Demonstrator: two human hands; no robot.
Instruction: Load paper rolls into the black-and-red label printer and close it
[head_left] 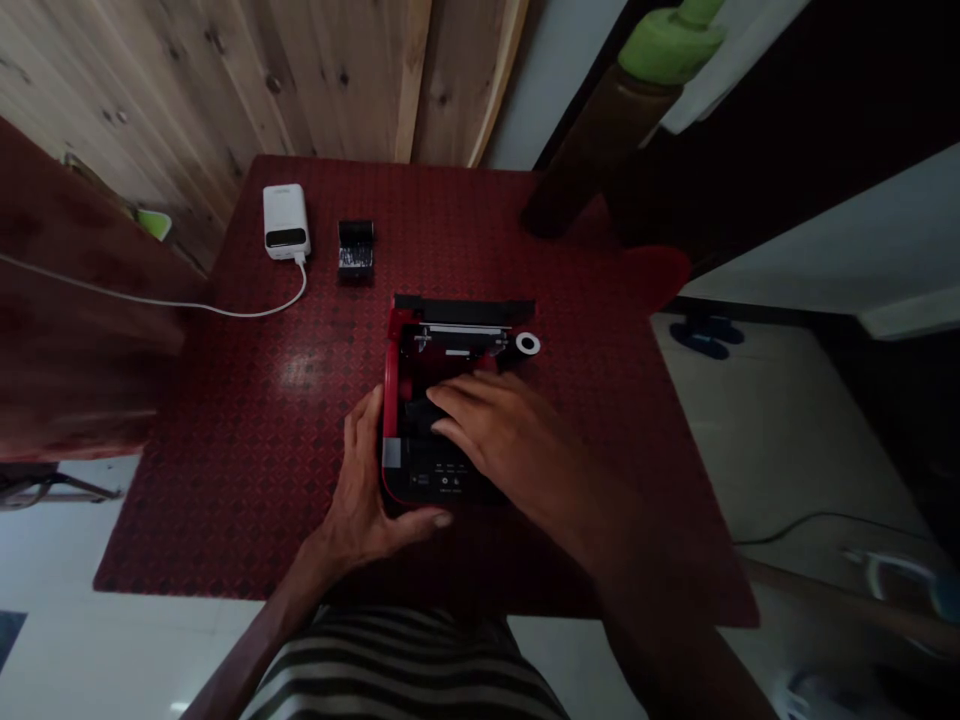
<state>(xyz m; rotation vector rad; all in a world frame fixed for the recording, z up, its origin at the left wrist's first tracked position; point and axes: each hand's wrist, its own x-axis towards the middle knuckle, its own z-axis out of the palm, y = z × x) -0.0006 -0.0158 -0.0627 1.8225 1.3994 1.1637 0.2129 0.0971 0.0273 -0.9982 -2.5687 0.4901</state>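
Note:
A red and black label printer (391,400) stands on the table with its lid (472,310) raised at the back. My left hand (364,495) braces its near left corner, fingers along the side and thumb stretched across the front. Inside the printer's cavity is my right hand (495,420), its fingers bent and pressed together at a black part (420,412). What those fingertips hold, if anything, is hidden. Beside the lid on the right, a black roll with a white ring-shaped end (527,344) lies close to the printer. Buttons show on the front panel (439,480).
A white power bank (286,220) with a white cable (255,314) lies at the back left of the red table (247,480). Near it is a small black roll of shiny film (355,250). At the back right stands a tall dark bottle with a green cap (667,48).

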